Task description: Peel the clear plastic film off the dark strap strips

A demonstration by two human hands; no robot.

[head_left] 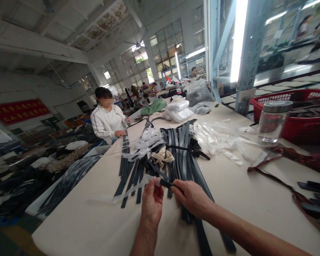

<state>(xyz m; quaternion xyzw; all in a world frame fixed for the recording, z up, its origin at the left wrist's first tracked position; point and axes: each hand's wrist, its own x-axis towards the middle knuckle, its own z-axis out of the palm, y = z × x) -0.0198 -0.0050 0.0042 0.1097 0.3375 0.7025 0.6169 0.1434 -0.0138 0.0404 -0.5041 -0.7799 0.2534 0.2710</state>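
My left hand (pixel 151 199) pinches the end of a clear plastic sleeve (pixel 130 192), whose long, limp length trails off to the left over the table. In my right hand (pixel 193 197) is a dark strap (pixel 165 183), gripped close to its tip. That tip meets the mouth of the sleeve between my two hands; how far inside it sits, I cannot tell. Just beyond lie many dark flat straps (pixel 182 156) in rows, with a heap of clear plastic sleeves (pixel 149 138) and a crumpled beige cloth (pixel 163 156) on top.
Across the white table (pixel 96 220), a person in a white jacket (pixel 106 121) handles straps. A lidded glass jar (pixel 273 122) and a red basket (pixel 306 121) stand at right. More plastic sleeves (pixel 216 137) spread beside the straps. A blue metal post (pixel 249 60) rises behind.
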